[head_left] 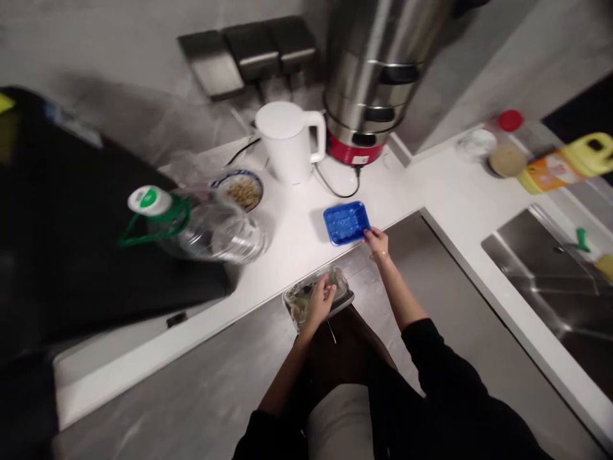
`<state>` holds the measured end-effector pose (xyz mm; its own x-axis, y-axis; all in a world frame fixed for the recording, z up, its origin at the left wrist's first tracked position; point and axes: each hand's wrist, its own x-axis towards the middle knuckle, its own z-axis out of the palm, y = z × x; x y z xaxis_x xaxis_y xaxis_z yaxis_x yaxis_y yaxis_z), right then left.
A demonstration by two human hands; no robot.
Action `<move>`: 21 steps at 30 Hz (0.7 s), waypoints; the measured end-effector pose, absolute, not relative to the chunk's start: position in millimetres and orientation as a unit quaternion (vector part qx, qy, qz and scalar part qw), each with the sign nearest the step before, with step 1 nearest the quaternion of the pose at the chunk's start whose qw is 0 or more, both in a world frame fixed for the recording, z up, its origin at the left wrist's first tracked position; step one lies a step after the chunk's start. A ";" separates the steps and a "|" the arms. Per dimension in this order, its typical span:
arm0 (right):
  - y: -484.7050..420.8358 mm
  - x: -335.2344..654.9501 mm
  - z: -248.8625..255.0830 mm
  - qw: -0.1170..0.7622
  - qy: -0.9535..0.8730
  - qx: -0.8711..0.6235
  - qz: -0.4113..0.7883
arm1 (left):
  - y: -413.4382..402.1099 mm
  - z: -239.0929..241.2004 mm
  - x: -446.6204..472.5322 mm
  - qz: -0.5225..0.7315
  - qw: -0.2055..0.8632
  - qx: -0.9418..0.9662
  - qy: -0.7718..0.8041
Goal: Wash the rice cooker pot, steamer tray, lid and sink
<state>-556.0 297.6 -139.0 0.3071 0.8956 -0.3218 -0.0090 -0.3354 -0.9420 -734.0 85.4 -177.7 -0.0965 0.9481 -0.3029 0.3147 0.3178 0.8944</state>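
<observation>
A shallow blue plastic tray (347,223) sits at the front edge of the white countertop, tilted slightly toward me. My right hand (377,241) pinches its near right corner between thumb and fingers. Below the counter edge stands a bin (342,299) lined with a clear bag, with some waste inside that I cannot make out. Over the bin's opening hovers my left hand (322,301), its fingers loosely apart and nothing visible in them.
On the counter (306,223) are a white pitcher (287,147), a bowl of small brownish pieces (244,191), a large clear bottle (215,233) and a steel steamer (368,96) with a cord. To the right lie a yellow jug (565,165), a red-lidded jar (508,156) and a sink (550,287).
</observation>
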 end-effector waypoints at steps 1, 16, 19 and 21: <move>274.5 -540.0 -134.5 0.477 -0.321 -0.652 0.495 | 96.1 -171.9 -727.1 0.368 0.498 0.449 0.644; 84.5 -63.4 -100.9 0.488 -0.273 -0.762 0.326 | 182.4 -114.9 -373.4 0.295 0.783 0.363 0.410; 119.9 74.0 -124.4 0.275 -0.341 -0.870 0.226 | 202.7 -122.2 -286.4 0.319 0.759 0.333 0.460; 149.8 134.6 -146.4 0.160 -0.373 -0.885 0.227 | 215.2 -119.3 -233.6 0.337 0.737 0.313 0.495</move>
<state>134.6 149.8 -146.4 0.6191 0.7324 -0.2835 0.5873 -0.6714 -0.4520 -233.6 215.2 -119.3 0.2837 0.8066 -0.5186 -0.1871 0.5770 0.7950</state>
